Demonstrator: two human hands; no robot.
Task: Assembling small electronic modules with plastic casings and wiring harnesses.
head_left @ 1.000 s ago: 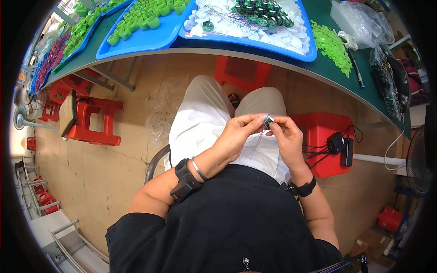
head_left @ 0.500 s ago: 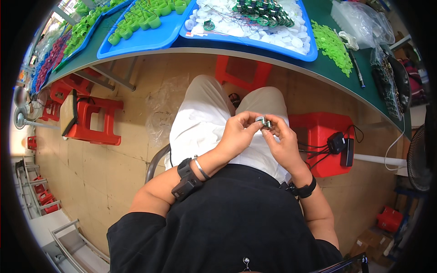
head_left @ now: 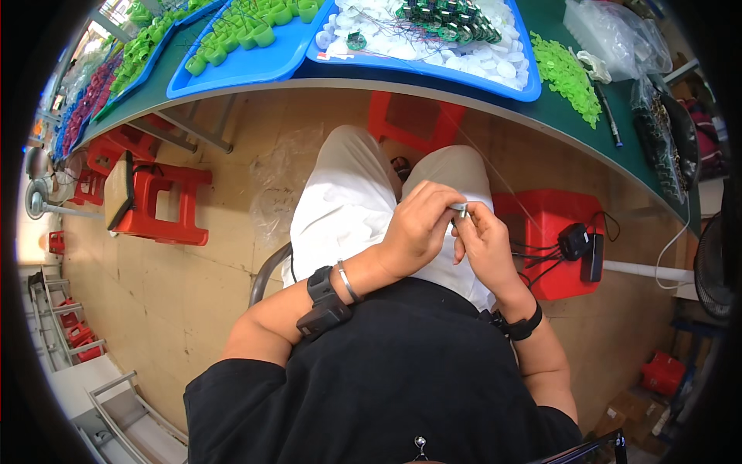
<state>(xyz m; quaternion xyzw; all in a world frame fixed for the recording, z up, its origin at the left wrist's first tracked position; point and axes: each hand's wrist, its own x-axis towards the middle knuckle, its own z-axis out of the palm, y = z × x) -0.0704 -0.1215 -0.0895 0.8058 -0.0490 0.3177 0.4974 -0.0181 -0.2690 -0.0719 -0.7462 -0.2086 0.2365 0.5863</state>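
Your left hand (head_left: 421, 226) and right hand (head_left: 487, 246) meet over your lap, with the fingertips of both closed on one small greyish part (head_left: 461, 207). The part sits between your two hands, mostly covered by your fingers, and its finer details are too small to tell. A silver bracelet (head_left: 348, 281) and a black wrist device (head_left: 322, 303) circle your left wrist; a black band (head_left: 525, 325) circles your right. Beneath the hands are your white trousers (head_left: 332, 213). Just right of your right knee, a red stool (head_left: 556, 288) bears a black box (head_left: 573, 241) with cables. Beyond your knees runs the green table (head_left: 560, 125), where a blue tray (head_left: 421, 69) holds white discs (head_left: 506, 69) and a cluster of green circuit boards (head_left: 456, 23). Left of it, another blue tray (head_left: 270, 68) carries green cups (head_left: 267, 35); to its right lie a heap of light-green pieces (head_left: 570, 81) and a pen (head_left: 608, 116).
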